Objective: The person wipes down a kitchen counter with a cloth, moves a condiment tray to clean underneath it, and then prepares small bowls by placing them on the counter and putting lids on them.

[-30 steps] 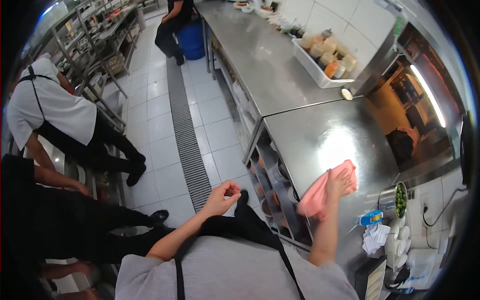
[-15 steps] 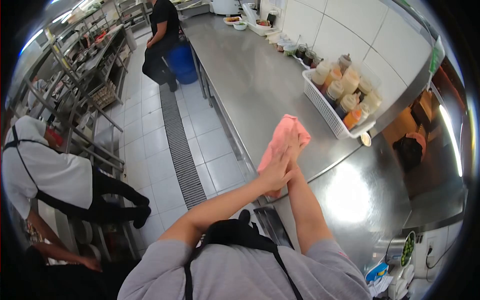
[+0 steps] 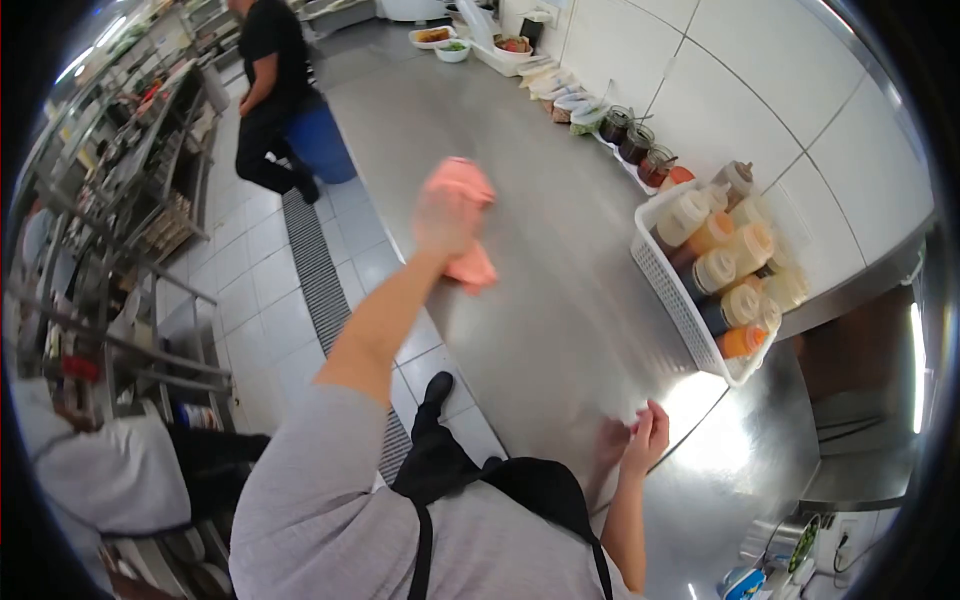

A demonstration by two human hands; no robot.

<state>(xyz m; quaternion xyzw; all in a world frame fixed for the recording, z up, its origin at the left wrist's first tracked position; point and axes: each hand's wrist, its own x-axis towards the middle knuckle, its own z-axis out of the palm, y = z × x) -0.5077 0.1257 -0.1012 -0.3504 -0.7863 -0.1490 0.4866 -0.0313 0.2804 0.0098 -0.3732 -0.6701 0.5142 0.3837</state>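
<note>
The left hand (image 3: pixel 445 222), its spread blurred beyond telling, is laid over the pink cloth (image 3: pixel 462 177); the right hand (image 3: pixel 645 438), loosely half-curled, is held well apart.

1. Wall (image 3: pixel 745 85): large white tiles, dark joints, upper right.
2. Floor (image 3: pixel 252 345): pale tiles, grated drain channel (image 3: pixel 322 285) running lengthwise through it.
3. Left side: open metal shelving (image 3: pixel 150 160), several levels, crowded; details too small to read.
4. Blue bin (image 3: pixel 325 150) on floor, far end of aisle.
5. Right: metal-edged opening (image 3: pixel 850 375), brownish inside, lit tube (image 3: pixel 917 365) in it.
6. Bright strip light (image 3: pixel 92 52), top left.
7. Wall socket (image 3: pixel 846 527), lower right, cable plugged in.
</note>
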